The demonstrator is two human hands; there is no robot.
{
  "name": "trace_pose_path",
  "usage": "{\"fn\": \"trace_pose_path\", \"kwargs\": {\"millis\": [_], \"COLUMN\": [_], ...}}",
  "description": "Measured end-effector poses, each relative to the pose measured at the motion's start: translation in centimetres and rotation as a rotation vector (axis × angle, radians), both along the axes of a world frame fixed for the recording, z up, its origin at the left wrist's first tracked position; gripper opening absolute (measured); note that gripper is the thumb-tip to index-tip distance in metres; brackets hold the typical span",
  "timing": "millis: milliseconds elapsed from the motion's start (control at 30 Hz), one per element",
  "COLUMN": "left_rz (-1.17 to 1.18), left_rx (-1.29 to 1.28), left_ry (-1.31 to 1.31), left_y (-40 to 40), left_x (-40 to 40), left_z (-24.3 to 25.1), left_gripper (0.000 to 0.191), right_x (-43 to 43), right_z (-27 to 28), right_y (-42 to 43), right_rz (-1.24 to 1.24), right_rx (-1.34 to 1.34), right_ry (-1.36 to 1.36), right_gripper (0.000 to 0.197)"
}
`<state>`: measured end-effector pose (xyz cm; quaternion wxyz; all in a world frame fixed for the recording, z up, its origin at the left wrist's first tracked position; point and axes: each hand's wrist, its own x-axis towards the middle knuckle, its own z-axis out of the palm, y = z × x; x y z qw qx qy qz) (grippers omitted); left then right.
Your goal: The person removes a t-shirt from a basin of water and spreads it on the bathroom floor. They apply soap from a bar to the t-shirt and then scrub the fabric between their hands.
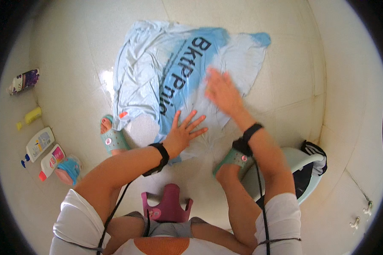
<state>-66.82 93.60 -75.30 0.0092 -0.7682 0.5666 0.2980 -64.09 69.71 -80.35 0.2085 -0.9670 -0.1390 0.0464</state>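
A wet, pale T-shirt [137,63] with a blue area and large black lettering lies spread and wrinkled on the light tiled floor. Fingers spread, my left hand [181,134] rests palm down on its near edge and holds nothing. Farther out, my right hand [223,91] is over the whitish right part of the shirt, blurred, fingers extended. I see no object in it; whether it presses on the fabric cannot be told. A small orange-red patch [123,114] shows at the shirt's lower left corner.
Beside my right leg stands a pale basin [311,159] holding dark and grey cloth. A plum-coloured plastic stool [170,204] is between my legs. Along the left wall are a pump bottle [41,143], a red-capped bottle [53,161], a yellow bottle [33,115] and a purple-white package [27,80].
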Motion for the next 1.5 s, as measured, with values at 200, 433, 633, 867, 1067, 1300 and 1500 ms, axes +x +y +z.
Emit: {"fn": "trace_pose_path", "kwargs": {"millis": [200,433,633,867,1067,1300,1500], "left_rz": [0.001,0.018,0.006,-0.018,-0.020,0.047,-0.210], "left_rx": [-0.039,-0.038,-0.042,0.008,0.059,-0.005,-0.012], "left_ry": [0.078,0.096,0.097,0.117,0.101,0.123,-0.148], "left_y": [-0.6,0.0,0.1,-0.9,-0.1,0.1,0.6], "left_x": [0.0,0.2,0.4,0.5,0.4,0.1,-4.9], "left_z": [-0.6,-0.7,-0.5,-0.6,-0.3,0.3,0.7], "left_gripper": [0.094,0.093,0.092,0.088,0.085,0.080,0.066], "right_x": [9.0,2.0,1.4,10.8,0.6,-3.2,3.5], "right_z": [-1.6,-2.1,-1.3,-1.9,-0.2,0.3,-0.5], "right_y": [-9.1,-2.8,-2.7,-9.5,-2.1,2.0,-4.6], "right_rz": [-0.700,-0.457,-0.542,-0.853,-0.244,-0.233,-0.657], "right_rx": [-0.109,0.052,-0.078,-0.069,0.134,0.012,-0.102], "right_ry": [-0.410,-0.209,-0.213,-0.409,-0.085,-0.014,-0.319], "right_gripper": [0.048,0.048,0.052,0.055,0.049,0.046,0.040]}}
